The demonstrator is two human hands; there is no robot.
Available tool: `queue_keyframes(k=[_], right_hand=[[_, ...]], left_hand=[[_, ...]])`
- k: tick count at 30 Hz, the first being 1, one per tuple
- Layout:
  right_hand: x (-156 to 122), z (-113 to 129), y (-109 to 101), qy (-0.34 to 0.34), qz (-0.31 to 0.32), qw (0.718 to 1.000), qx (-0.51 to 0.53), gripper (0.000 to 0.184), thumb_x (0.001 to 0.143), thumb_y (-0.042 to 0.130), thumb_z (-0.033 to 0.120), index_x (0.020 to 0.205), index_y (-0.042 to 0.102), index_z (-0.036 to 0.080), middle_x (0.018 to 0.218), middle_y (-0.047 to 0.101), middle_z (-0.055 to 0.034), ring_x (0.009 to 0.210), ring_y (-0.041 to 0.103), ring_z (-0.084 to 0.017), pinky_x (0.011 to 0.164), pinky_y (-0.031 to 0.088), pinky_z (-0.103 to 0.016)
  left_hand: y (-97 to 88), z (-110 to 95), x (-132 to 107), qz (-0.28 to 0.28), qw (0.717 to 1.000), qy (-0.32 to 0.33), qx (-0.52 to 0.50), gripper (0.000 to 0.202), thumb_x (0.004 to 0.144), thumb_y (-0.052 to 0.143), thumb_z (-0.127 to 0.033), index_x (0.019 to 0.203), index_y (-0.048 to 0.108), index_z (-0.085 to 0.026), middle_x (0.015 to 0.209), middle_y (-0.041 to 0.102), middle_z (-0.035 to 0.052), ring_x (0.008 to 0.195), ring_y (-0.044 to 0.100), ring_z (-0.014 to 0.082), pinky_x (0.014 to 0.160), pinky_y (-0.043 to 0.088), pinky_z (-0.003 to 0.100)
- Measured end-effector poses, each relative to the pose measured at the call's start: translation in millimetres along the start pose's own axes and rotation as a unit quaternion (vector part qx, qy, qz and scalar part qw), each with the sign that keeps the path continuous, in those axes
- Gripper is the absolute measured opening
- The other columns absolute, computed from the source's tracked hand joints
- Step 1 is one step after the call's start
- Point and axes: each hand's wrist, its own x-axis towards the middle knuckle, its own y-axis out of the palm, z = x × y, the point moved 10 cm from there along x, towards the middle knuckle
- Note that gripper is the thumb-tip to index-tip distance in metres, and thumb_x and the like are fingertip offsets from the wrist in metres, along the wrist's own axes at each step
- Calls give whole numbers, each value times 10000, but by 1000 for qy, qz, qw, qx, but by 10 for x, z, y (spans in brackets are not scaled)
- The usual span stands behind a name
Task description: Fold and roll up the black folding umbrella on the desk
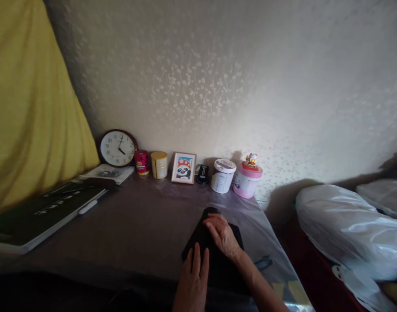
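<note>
Left hand [192, 277] lies palm-down, fingers straight, on a black cloth [220, 271] near the tabletop's [146, 225] front right corner; right hand [223, 236] presses its far end. Each grip wide, clasping nothing.

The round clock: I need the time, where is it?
Head view, left side: the round clock stands against the wall at the table's back edge, just left of the red tin.

wall [218, 65]: pale floral paper | curtain [22, 108]: yellow, left | table [136, 216]: plastic-covered | light: dim
</note>
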Motion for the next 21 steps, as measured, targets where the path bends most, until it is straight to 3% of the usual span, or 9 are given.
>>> queue_keyframes(k=[2, 4, 7, 10, 14, 16, 19, 21], right_hand=[[-47, 171, 158, -33, 54, 998, -8, 281, 930, 385, 271, 1006, 652, 227, 994, 691, -40, 1106, 540, -171, 1017, 342, -394], [18, 90, 253, -18, 64, 997, -30, 300, 936, 362, 251, 1008, 652, 227, 1024, 686, -35, 1138, 517, -171, 1041, 292, -427], [218, -340, 290, 68, 55, 995, -52, 294, 927, 368, 236, 992, 654, 212, 1084, 667, -40, 1150, 509, -171, 1016, 324, -374], [249, -838, 117, 198, 30, 976, -83, 280, 909, 378, 234, 986, 647, 214, 1071, 669, -53, 1042, 583, -167, 920, 401, -295], [-133, -1149, -364, 291, -16, 948, -126, 373, 912, 287, 271, 954, 636, 147, 973, 677, -136, 928, 626, -228, 794, 445, -330], [-460, -1263, -562, 355, -20, 926, -130, 371, 907, 296, 315, 924, 635, 166, 905, 686, -114, 835, 641, -206, 732, 445, -296], [-835, -1291, -634, 408, 11, 906, -110, 356, 893, 331, 348, 852, 651, 196, 782, 694, -73, 698, 645, -182, 645, 435, -263], [-943, -1217, -615, 415, 16, 904, -100, 369, 885, 335, 368, 828, 657, 200, 749, 694, -63, 703, 652, -195, 622, 433, -262]], left_hand=[[-12, -2, -2, 8, 1000, 3, -11, 966, 608, 587, -80, 1420, 69, -155, 1465, 197, 204, 1297, 289, 366, 993, 370, 473], [-23, -19, 0, 26, 999, 15, -26, 984, 573, 608, -81, 1417, 106, -136, 1471, 168, 208, 1305, 261, 379, 1009, 354, 467], [-6, -8, 3, 61, 997, 15, -42, 1022, 522, 593, -34, 1416, 108, -129, 1478, 107, 213, 1318, 216, 388, 1022, 341, 457], [14, 28, 0, 73, 996, 4, -51, 986, 542, 519, 21, 1418, 91, -133, 1479, 69, 215, 1329, 192, 371, 1027, 335, 443], [-17, 30, -8, 62, 995, 1, -75, 957, 566, 435, 64, 1419, 53, -143, 1482, 31, 204, 1336, 191, 336, 1034, 330, 416], [-56, 31, -6, 67, 994, -8, -84, 957, 560, 417, 78, 1419, 56, -140, 1484, 41, 202, 1334, 210, 322, 1034, 331, 410], [-145, 42, 3, 90, 991, -32, -97, 934, 563, 389, 91, 1417, 87, -135, 1485, 81, 193, 1329, 239, 300, 1028, 341, 405], [-214, 43, 8, 104, 988, -42, -105, 917, 566, 375, 94, 1414, 110, -130, 1485, 92, 190, 1331, 233, 296, 1031, 337, 400]])
